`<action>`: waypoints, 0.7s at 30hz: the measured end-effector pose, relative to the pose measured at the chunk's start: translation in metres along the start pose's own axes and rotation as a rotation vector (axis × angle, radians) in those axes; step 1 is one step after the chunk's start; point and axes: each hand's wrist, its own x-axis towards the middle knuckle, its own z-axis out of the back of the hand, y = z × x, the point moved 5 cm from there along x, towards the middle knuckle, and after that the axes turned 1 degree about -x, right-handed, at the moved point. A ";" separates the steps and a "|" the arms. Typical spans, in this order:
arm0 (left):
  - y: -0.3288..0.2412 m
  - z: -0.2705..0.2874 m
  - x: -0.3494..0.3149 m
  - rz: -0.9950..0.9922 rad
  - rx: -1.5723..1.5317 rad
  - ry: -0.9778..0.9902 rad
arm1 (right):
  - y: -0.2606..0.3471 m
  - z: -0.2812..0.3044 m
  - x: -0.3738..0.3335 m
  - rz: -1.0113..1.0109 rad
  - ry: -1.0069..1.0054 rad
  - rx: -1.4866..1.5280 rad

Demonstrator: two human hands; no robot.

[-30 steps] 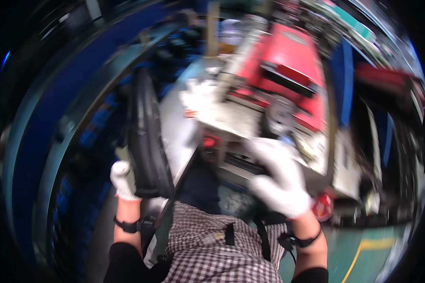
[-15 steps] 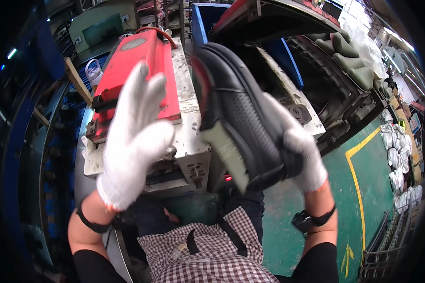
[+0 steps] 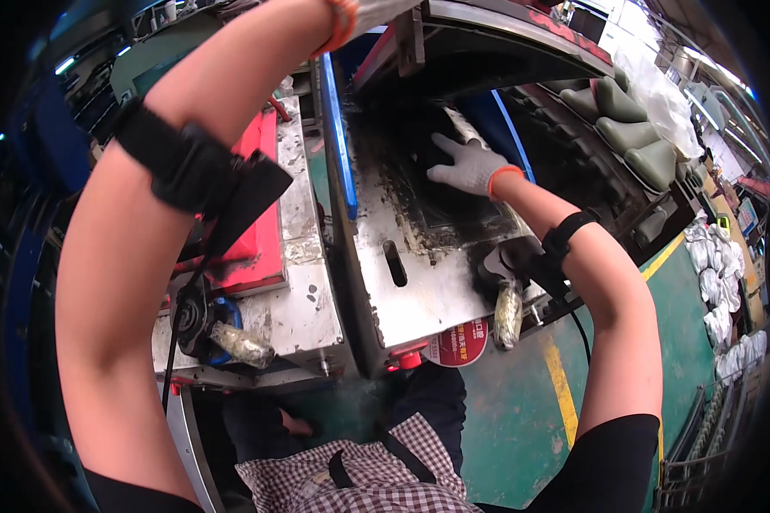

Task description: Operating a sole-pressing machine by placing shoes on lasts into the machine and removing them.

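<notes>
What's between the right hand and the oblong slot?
Head view: between right hand and slot lies blackened metal bed; no separate object stands out, though it's dark there.

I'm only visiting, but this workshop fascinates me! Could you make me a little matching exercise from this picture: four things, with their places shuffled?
Things
1. The person's white-gloved right hand
2. The person's white-gloved left hand
3. Brown-and-white checked cloth apron
4. Straight yellow painted line

Places
A. On the green floor
B. At the lower edge of the picture, worn by the person
C. Partly cut off by the picture's upper edge
D. Over the white, black-stained metal machine bed

Right pairs: 1-D, 2-C, 3-B, 4-A
</notes>
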 end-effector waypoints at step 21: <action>0.007 -0.083 -0.075 0.435 0.158 0.337 | 0.030 0.050 -0.191 0.302 -0.329 0.179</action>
